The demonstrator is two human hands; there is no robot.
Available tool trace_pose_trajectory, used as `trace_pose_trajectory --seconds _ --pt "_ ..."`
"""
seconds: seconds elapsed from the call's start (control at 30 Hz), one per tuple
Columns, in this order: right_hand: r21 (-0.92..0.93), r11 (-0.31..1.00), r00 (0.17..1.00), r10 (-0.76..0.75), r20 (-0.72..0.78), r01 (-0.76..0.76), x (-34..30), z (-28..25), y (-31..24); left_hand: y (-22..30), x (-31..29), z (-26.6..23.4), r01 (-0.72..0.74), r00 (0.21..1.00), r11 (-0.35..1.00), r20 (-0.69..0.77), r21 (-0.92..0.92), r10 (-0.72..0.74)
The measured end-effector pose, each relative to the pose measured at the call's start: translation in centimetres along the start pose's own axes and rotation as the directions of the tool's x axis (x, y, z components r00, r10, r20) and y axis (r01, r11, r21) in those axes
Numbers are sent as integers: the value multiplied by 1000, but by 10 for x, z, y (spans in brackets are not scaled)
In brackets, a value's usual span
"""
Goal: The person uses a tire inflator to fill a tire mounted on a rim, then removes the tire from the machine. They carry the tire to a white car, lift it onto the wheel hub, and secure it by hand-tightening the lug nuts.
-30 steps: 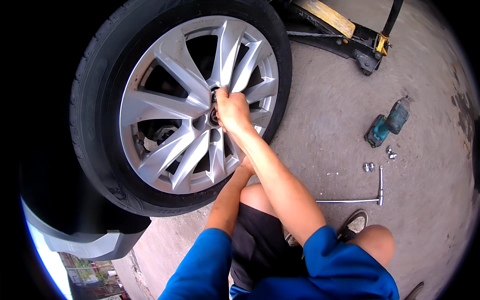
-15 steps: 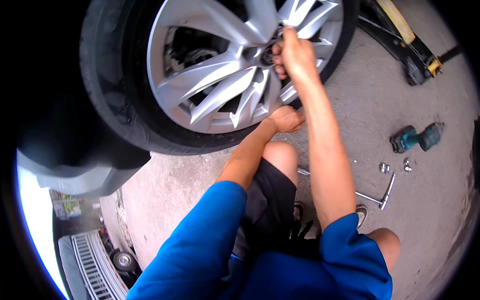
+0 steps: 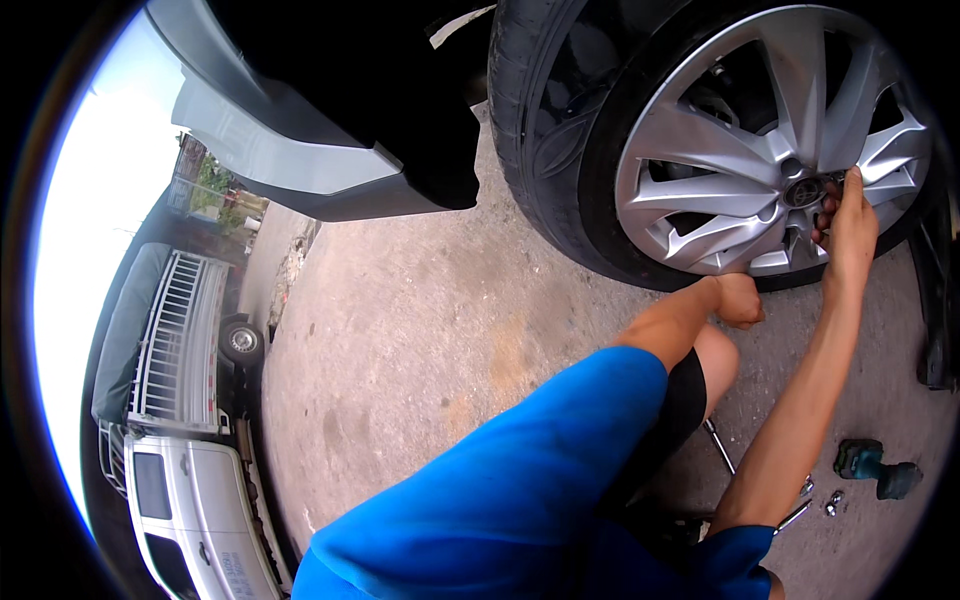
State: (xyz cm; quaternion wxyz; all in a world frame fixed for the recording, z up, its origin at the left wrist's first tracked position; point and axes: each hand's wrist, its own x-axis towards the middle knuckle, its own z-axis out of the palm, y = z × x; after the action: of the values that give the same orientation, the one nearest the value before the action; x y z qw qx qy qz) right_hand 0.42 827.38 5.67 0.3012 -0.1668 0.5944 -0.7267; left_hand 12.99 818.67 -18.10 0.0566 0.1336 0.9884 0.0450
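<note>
A silver alloy wheel (image 3: pixel 715 200) with a black tyre (image 3: pixel 600 215) stands upright in front of me. My right hand (image 3: pixel 850 235) reaches to the hub, just right of the round centre cap (image 3: pixel 803 192). Its fingers are bent and pinched close to a lug hole; whatever they hold is hidden behind them. Against the lower edge of the tyre, my left hand (image 3: pixel 738 300) is curled into a fist. The inside of that fist does not show.
On the concrete to the right lie a teal and black cordless power tool (image 3: pixel 877 470), shiny lug nuts (image 3: pixel 833 503) and a metal wrench (image 3: pixel 718 445). Part of a black jack (image 3: pixel 932 310) stands beyond the wheel. A silver car bumper (image 3: pixel 290 150) overhangs at upper left; a white truck (image 3: pixel 190 480) is parked far left.
My view has swung left, so the wheel sits farther right and more of the truck shows. Both hands stay at the wheel, the right at the hub, the left by the tyre's lower edge.
</note>
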Motion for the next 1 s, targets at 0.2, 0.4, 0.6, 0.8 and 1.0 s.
trace_pose_trajectory --seconds 0.2,0.4,0.6,0.8,1.0 --pt "343 923 984 150 95 -174 10 1 -1 -2 5 -4 14 1000 1000 24 -4 -14" --pt "83 992 994 89 58 -94 -1 -6 1 1 0 -5 2 999 1000 45 17 -3" --pt "448 863 959 127 252 -232 8 -5 8 8 2 -2 52 996 998 69 43 -55" --pt "18 1000 996 -23 82 22 -1 -1 12 -4 -7 -12 -1 997 1000 77 1 1" --pt "470 857 976 164 143 -212 10 3 -2 -11 8 -4 -17 1000 1000 -6 23 17"
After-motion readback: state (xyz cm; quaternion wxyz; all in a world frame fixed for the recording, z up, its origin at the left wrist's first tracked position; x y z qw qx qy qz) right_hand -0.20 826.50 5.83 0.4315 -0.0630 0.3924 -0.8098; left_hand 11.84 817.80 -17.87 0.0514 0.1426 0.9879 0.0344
